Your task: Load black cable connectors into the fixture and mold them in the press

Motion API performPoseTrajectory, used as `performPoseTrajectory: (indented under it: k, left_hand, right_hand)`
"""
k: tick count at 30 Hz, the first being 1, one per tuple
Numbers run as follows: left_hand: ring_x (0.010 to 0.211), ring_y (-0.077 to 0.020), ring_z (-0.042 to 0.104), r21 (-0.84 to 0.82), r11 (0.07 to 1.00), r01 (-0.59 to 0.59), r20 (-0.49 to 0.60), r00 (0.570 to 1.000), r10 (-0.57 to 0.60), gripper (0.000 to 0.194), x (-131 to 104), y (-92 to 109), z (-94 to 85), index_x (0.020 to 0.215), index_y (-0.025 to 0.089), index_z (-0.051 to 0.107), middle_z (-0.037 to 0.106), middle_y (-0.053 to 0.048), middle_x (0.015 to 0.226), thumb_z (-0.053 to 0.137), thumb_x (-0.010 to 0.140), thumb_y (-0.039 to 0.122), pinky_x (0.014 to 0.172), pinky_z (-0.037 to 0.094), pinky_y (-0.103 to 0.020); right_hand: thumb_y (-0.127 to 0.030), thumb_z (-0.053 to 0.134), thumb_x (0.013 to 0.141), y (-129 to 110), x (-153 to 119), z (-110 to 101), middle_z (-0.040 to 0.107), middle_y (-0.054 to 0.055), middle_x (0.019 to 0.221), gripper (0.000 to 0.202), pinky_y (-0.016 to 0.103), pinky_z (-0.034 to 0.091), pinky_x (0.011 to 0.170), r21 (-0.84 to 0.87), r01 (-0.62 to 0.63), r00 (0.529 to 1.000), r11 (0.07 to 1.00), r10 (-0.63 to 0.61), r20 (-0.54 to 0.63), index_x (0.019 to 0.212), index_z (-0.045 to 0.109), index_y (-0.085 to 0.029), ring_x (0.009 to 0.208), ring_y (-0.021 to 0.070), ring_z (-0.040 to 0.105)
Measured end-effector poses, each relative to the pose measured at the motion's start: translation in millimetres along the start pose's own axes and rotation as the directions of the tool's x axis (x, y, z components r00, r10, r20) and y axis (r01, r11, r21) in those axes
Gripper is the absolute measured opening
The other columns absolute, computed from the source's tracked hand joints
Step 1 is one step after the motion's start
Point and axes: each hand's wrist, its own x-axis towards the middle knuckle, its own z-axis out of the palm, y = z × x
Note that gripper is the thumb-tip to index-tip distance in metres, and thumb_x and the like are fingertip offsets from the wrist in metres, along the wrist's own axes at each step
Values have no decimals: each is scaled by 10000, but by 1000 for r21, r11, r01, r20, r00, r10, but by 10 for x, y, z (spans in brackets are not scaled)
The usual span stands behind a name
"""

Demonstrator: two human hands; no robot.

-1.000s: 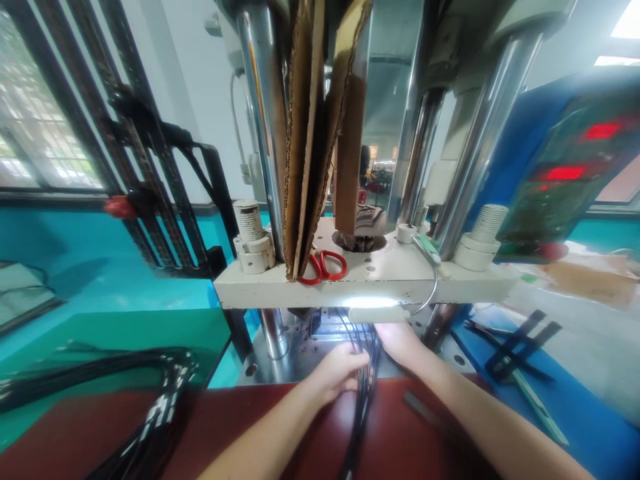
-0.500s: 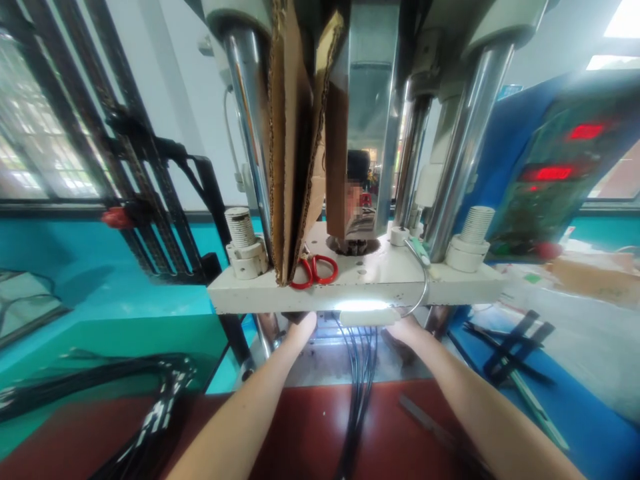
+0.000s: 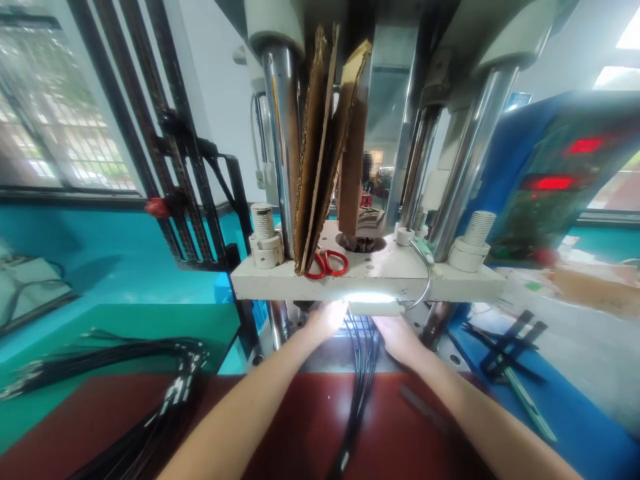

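My left hand (image 3: pixel 325 321) reaches under the front edge of the white press plate (image 3: pixel 280 287), close to the left side of several thin black cables (image 3: pixel 364 360). Its fingers are washed out by the bright lamp (image 3: pixel 373 305) and partly hidden. On the other side of the cables is my right hand (image 3: pixel 399 337), with its fingertips behind the lamp. Whether either hand grips anything cannot be made out. The cables run from the lit metal fixture under the plate down over the dark red table (image 3: pixel 300 427).
Red-handled scissors (image 3: pixel 334 264) and cardboard sheets (image 3: pixel 320 160) are on the plate between steel columns. A large black cable bundle (image 3: pixel 185 363) lies at left. On the blue surface at right are black strips (image 3: pixel 515 347) and a green-handled tool (image 3: pixel 527 400). A control box (image 3: pixel 555 173) shows red digits.
My left hand has moved right and inward, towards the cables. My right hand has shifted slightly, showing more below the lamp. The camera view has turned a little to the left.
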Motion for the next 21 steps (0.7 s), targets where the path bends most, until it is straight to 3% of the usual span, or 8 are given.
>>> performPoseTrajectory:
  k: [2,4,6,9,13,21]
  left_hand:
    - [1113,-237,435,43,985,-169,93,982,165,241,-68,63,97,947,198,625,561,-64,1113,592,734,305,991,293,-361]
    - [1156,-268,391,98,928,-360,182,923,339,315,-104,88,168,1012,219,612,534,-67,1175,595,712,315,1002,265,-359]
    - [1151,-280,393,153,863,-482,240,865,441,401,-104,82,208,1114,226,559,497,-75,1228,565,726,325,974,285,-367]
    - [1115,-270,428,216,821,-529,263,841,473,449,-65,48,235,1185,233,503,484,-80,1243,531,750,342,930,319,-356]
    - [1115,-275,424,281,793,-540,231,840,491,447,-1,8,263,1153,235,523,525,-82,1192,553,734,388,954,285,-366]
    - [1073,-253,465,382,741,-553,218,832,509,429,83,-44,315,1129,227,541,566,-81,1126,503,763,449,916,332,-340]
  right_hand:
    - [-18,360,734,-14,-15,27,548,128,1188,504,395,310,985,-17,16,1000,1000,-16,-13,1207,493,-129,1134,239,449]
    - [-62,361,774,-8,4,53,549,147,1182,447,403,333,968,-27,18,1000,999,-18,-19,1197,499,-110,1133,253,452]
    - [-89,360,796,-5,34,62,537,168,1193,418,406,339,962,-33,22,1000,999,-23,-18,1190,500,-85,1137,262,449]
    - [-124,361,822,-22,82,28,536,188,1190,381,404,327,971,-35,38,999,999,-38,-11,1162,523,-66,1131,268,455]
    - [-142,396,810,-44,151,-43,582,154,1131,360,398,340,958,-21,65,998,998,-65,12,1135,550,-122,1069,261,504]
    - [-31,438,679,40,180,2,575,167,1119,417,378,349,937,4,25,997,1000,-25,74,1058,583,-123,1032,260,523]
